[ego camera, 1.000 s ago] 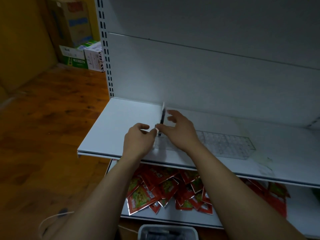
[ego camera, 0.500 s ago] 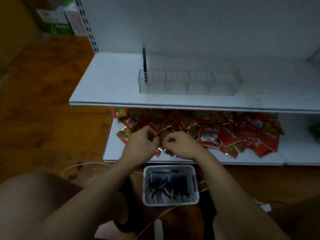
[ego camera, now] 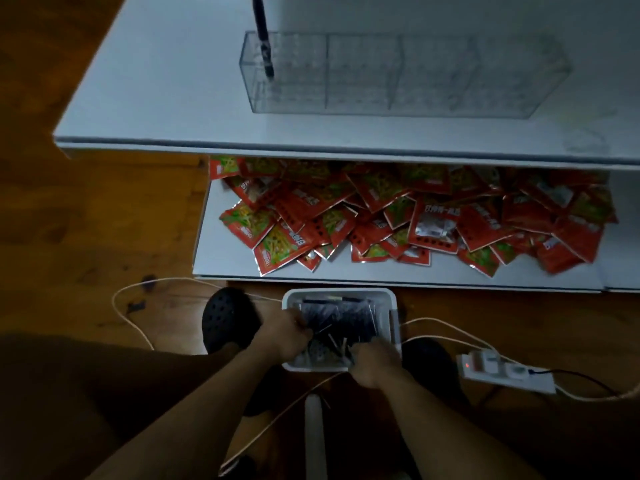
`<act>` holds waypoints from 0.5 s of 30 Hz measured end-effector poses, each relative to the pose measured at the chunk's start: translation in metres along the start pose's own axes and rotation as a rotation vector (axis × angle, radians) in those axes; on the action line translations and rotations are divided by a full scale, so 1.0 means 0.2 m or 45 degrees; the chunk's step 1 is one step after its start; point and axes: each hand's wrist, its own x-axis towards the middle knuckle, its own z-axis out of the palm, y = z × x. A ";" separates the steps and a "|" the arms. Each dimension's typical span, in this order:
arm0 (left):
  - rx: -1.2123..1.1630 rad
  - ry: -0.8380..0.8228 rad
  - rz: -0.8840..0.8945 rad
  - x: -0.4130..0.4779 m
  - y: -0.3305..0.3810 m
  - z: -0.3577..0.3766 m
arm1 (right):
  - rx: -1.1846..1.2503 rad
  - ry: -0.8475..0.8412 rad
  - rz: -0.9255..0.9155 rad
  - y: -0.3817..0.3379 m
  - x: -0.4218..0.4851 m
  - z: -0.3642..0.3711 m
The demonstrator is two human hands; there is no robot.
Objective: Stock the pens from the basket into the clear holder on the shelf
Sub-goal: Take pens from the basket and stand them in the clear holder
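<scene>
1. Down on the wooden floor, a white basket (ego camera: pixel 393 306) sits just in front of the lower shelf's (ego camera: pixel 221 261) front edge. It is packed with dark pens (ego camera: pixel 337 317) lying flat. Most have their long axes running from the basket's near edge to its far edge, and a few paler ones cross at a slant by the near edge.
2. A person's left hand (ego camera: pixel 282 336) is at the basket's left edge with its fingers curled in over the pens. The right hand (ego camera: pixel 372 363) is at the near right corner, fingers curled down among them. In the dim, blurred frame it cannot be told whether either hand has hold of a pen.
3. On the upper shelf (ego camera: pixel 156 98), well apart from both hands, the clear holder (ego camera: pixel 433 81) lies lengthwise along the front edge, set back from it. One black pen (ego camera: pixel 262 39) stands almost upright in its leftmost compartment, tip down, its upper end leaning slightly left and cut off at the top.
4. Red snack packets (ego camera: pixel 381 216) are heaped on the lower shelf. A black shoe (ego camera: pixel 228 317) is just left of the basket and a white power strip (ego camera: pixel 505 372) lies to its right.
</scene>
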 end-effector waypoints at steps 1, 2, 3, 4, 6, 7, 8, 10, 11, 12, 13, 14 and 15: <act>-0.022 -0.019 0.007 0.02 0.01 0.01 | -0.002 -0.008 0.005 -0.02 0.03 0.00; -0.042 -0.035 0.017 0.04 0.02 0.02 | 0.003 -0.019 0.014 -0.04 0.06 0.00; -0.066 -0.052 0.025 0.05 0.03 0.03 | 0.006 -0.025 0.026 -0.06 0.08 0.00; -0.085 -0.068 0.023 0.07 0.03 0.05 | 0.017 -0.019 0.040 -0.08 0.10 0.00; -0.109 -0.096 0.003 0.09 0.02 0.09 | 0.076 0.008 0.080 -0.09 0.14 -0.02; -0.116 -0.110 -0.001 0.10 0.01 0.09 | 0.119 0.022 0.110 -0.08 0.15 -0.03; -0.119 -0.124 -0.004 0.10 0.00 0.09 | 0.160 0.038 0.134 -0.07 0.16 -0.04; -0.120 -0.131 0.001 0.11 0.00 0.07 | 0.197 0.056 0.163 -0.04 0.17 -0.08; -0.131 -0.119 0.002 0.12 0.00 0.05 | 0.199 0.065 0.175 -0.03 0.17 -0.11; -0.150 -0.099 0.000 0.12 0.01 0.04 | 0.194 0.076 0.182 -0.01 0.16 -0.13; -0.174 -0.078 -0.005 0.12 0.02 0.02 | 0.195 0.076 0.185 0.00 0.15 -0.14; -0.202 -0.058 -0.006 0.11 0.03 0.01 | 0.195 0.071 0.177 0.00 0.15 -0.14; -0.230 -0.042 0.001 0.10 0.04 0.01 | 0.191 0.061 0.162 0.01 0.14 -0.14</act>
